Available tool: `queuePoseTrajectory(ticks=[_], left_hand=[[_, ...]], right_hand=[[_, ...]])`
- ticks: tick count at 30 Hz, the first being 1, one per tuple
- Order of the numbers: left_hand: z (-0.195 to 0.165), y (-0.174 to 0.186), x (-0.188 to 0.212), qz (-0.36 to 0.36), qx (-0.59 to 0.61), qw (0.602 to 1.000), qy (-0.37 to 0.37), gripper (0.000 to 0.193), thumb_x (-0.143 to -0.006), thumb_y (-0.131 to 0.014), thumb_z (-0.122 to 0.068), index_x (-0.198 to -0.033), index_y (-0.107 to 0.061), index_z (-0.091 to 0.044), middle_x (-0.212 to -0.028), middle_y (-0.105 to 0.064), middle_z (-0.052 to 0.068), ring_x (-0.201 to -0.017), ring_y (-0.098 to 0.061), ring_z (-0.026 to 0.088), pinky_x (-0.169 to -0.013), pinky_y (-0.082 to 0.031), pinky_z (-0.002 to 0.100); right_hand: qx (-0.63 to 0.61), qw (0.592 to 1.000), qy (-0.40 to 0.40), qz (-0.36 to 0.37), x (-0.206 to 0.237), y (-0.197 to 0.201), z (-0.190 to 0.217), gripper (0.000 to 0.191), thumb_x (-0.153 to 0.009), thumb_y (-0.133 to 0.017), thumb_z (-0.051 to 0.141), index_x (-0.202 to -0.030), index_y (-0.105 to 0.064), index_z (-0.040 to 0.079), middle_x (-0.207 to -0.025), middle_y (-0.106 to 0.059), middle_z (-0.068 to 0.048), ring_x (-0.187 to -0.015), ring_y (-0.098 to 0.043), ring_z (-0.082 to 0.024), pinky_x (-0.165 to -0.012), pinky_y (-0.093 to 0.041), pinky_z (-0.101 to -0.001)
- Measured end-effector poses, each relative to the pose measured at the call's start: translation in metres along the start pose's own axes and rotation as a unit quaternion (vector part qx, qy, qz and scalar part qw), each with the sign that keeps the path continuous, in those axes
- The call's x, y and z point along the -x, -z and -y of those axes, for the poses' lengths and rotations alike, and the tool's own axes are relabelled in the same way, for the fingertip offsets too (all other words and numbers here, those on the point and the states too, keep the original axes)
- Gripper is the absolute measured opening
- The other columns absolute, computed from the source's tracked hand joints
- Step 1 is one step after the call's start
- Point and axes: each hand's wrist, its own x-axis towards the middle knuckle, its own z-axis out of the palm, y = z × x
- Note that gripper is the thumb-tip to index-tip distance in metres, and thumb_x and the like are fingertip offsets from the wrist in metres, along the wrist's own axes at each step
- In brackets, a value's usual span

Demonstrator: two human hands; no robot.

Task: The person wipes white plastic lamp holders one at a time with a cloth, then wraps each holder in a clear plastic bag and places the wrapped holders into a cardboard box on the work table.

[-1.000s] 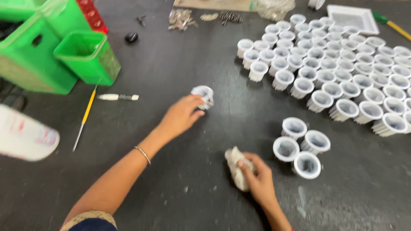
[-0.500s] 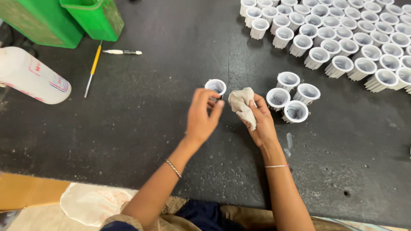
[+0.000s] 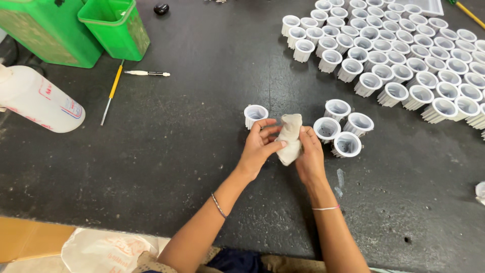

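On dark table (image 3: 151,167) | left hand (image 3: 258,146), right hand (image 3: 309,156): fingers clamped on cloth (image 3: 290,137)

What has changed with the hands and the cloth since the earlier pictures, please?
The left hand let go of the single white cup it had brought in and moved right onto the grey cloth, which both hands now grip. The right hand kept the cloth throughout. The cluster of four cups stayed put.
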Motion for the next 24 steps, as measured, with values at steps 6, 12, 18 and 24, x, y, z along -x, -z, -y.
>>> queuePoseTrajectory(ticks=[6, 12, 18, 24], left_hand=[[-0.023, 0.019, -0.010, 0.032, 0.132, 0.989, 0.053, 0.060, -0.089, -0.068, 0.002, -0.143, -0.042, -0.003, -0.136, -0.061, 0.018, -0.119, -0.062, 0.021, -0.100, -0.051, 0.036], [-0.020, 0.031, -0.015, 0.000, 0.087, 0.996, 0.002, 0.058, -0.086, -0.072, 0.002, -0.137, -0.044, -0.004, -0.124, -0.060, 0.012, -0.113, -0.062, 0.019, -0.097, -0.054, 0.034], [-0.009, 0.036, -0.021, -0.078, -0.059, 0.988, -0.119, 0.057, -0.084, -0.082, -0.010, -0.130, -0.048, -0.004, -0.117, -0.055, 0.006, -0.099, -0.060, 0.016, -0.085, -0.052, 0.034], [-0.018, 0.050, -0.026, -0.228, -0.382, 0.873, -0.199, 0.084, -0.070, -0.093, -0.031, -0.135, -0.048, -0.002, -0.126, -0.057, 0.016, -0.111, -0.059, 0.029, -0.094, -0.047, 0.043]], right_hand=[[0.014, 0.997, -0.081, 0.012, -0.013, -0.046, 0.025, 0.032, -0.106, -0.040, 0.030, -0.118, -0.059, 0.007, -0.119, -0.068, -0.006, -0.107, -0.065, -0.017, -0.093, -0.054, -0.0343], [0.036, 0.999, -0.031, 0.024, -0.022, -0.063, 0.010, 0.030, -0.112, -0.043, 0.029, -0.128, -0.054, 0.007, -0.122, -0.064, -0.010, -0.108, -0.063, -0.018, -0.092, -0.052, -0.0345], [0.042, 0.998, 0.004, -0.044, -0.021, -0.038, 0.003, 0.019, -0.109, -0.048, 0.026, -0.117, -0.053, 0.009, -0.104, -0.069, -0.009, -0.091, -0.070, -0.017, -0.075, -0.060, -0.0333], [0.123, 0.989, 0.072, -0.050, -0.026, -0.025, 0.010, 0.016, -0.110, -0.054, 0.026, -0.118, -0.052, 0.012, -0.100, -0.067, -0.004, -0.074, -0.063, -0.010, -0.056, -0.052, -0.0251]])
